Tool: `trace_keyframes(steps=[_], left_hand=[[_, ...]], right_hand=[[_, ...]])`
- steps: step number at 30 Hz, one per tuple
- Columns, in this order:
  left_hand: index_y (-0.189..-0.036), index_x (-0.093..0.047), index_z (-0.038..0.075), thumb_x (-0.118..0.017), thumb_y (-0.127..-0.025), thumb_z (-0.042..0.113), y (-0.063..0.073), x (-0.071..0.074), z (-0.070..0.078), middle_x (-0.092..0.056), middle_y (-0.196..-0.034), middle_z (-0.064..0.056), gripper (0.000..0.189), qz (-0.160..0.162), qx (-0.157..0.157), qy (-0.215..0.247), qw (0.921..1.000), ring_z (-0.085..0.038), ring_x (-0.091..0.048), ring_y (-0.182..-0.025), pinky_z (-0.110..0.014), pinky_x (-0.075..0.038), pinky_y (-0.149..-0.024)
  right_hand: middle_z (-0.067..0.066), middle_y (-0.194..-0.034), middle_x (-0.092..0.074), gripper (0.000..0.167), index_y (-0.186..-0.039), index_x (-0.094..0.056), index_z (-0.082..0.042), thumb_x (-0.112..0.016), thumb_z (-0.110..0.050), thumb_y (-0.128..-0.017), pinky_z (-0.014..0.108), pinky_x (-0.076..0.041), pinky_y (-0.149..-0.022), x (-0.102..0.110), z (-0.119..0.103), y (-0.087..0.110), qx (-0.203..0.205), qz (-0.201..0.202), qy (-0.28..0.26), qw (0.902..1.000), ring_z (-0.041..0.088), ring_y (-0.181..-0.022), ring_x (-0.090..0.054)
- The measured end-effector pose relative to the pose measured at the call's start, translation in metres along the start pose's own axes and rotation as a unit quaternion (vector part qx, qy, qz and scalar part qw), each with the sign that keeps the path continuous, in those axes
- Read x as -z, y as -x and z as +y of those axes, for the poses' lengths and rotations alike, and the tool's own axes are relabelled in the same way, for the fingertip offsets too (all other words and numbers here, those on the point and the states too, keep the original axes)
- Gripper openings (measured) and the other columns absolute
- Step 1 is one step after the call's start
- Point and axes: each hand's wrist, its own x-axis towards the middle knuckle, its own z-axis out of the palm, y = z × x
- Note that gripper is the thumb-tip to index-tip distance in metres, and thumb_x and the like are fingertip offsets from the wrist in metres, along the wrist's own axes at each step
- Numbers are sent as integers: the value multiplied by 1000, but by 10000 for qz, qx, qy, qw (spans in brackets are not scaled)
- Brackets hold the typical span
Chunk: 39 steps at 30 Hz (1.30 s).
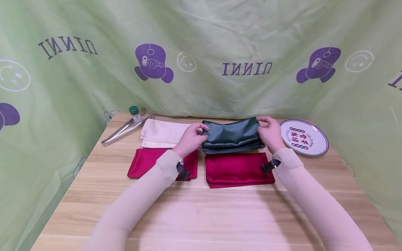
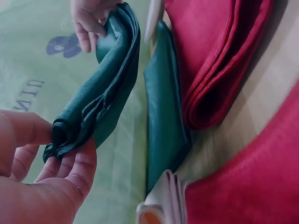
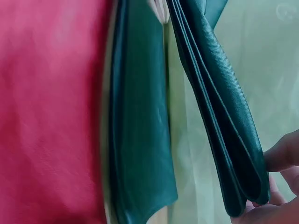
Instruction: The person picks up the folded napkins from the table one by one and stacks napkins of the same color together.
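Both hands hold up a folded dark green satin cloth point(image 1: 232, 134) by its two ends. The left hand point(image 1: 192, 138) pinches its left end between thumb and fingers; in the left wrist view the folded layers point(image 2: 100, 88) sag a little between the hands. At the opposite end, the right hand point(image 1: 270, 134) pinches the cloth, its thumb and fingertips point(image 3: 280, 154) showing in the right wrist view. Below the raised cloth lies another folded green cloth point(image 3: 142, 112), apart from it. Nearer the person is a folded red cloth point(image 1: 240, 169).
A second red cloth point(image 1: 144, 164) lies partly under the left forearm, with a folded cream cloth point(image 1: 163, 132) behind it. Metal tongs point(image 1: 117, 136) and a green-capped bottle point(image 1: 135, 115) stand at back left. A printed white plate point(image 1: 318, 143) lies at right, before the green curtain point(image 1: 213, 94).
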Motion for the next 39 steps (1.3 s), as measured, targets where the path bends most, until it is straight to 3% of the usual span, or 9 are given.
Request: trace_keyframes(steps=[4,10,14,19,23,27,31,35,39], left_hand=[[-109,-66,10,-66,-86,2,-16,-9,-9,-54,-99,-12,24,-17,99,-248,9996,-22,-54,-72,-30,-47,-53],[-107,-67,9,-68,-85,0,-35,-13,-26,-57,-97,-9,24,109,273,-515,9982,-18,-54,-80,-27,-46,-68],[-109,-67,7,-68,-84,-1,-40,-15,-31,-58,-93,-10,26,55,410,-601,9973,-20,-54,-79,-30,-46,-69],[-111,-67,3,-66,-84,-3,-42,-18,-32,-58,-100,-11,28,-153,310,-795,9962,-20,-53,-83,-28,-44,-71],[-114,-65,3,-63,-86,-4,-40,-16,-33,-60,-98,-12,29,-310,411,-762,9958,-19,-54,-74,-26,-47,-59],[-115,-63,2,-60,-88,-3,-27,-6,-26,-63,-102,-16,28,-382,518,-515,9966,-21,-60,-73,-28,-49,-49],[-115,-62,-1,-59,-92,0,-3,5,-13,-62,-109,-19,23,-618,477,-484,9958,-27,-64,-82,-29,-53,-58],[-110,-64,1,-60,-93,6,26,9,-6,-66,-101,-11,18,-988,188,-948,9904,-20,-63,-83,-29,-51,-69],[-104,-66,5,-63,-93,11,53,4,-6,-65,-91,-2,13,-1218,-75,-1483,9814,-17,-60,-79,-31,-49,-70]], right_hand=[[18,-111,-59,51,-130,-61,-5,-50,3,-81,27,-41,-66,-2,6,-16,12,206,291,9994,14,-70,-56],[16,-129,-56,51,-128,-61,-4,-49,4,-79,34,-34,-94,-14,18,-34,-65,463,135,9988,25,-109,-48],[14,-128,-57,51,-127,-63,-5,-50,5,-79,36,-37,-94,-22,26,-40,-176,539,56,9984,27,-111,-48],[16,-130,-56,52,-127,-63,-6,-49,4,-77,39,-37,-92,-25,34,-40,-212,581,277,9977,30,-111,-48],[20,-129,-54,52,-126,-63,-3,-49,4,-76,41,-35,-97,-23,41,-38,-77,518,431,9977,30,-115,-47],[20,-126,-56,48,-124,-63,-2,-49,3,-78,40,-36,-97,-17,46,-31,-124,524,489,9974,30,-109,-52],[19,-128,-56,44,-126,-61,-3,-50,-3,-84,38,-40,-91,-5,50,-16,-333,254,584,9974,30,-107,-55],[22,-128,-57,39,-129,-58,0,-52,-8,-91,34,-42,-83,6,53,6,-365,-251,644,9969,32,-109,-57],[24,-124,-57,36,-130,-56,1,-54,-11,-96,34,-43,-82,11,60,32,-334,-726,692,9944,32,-106,-57]])
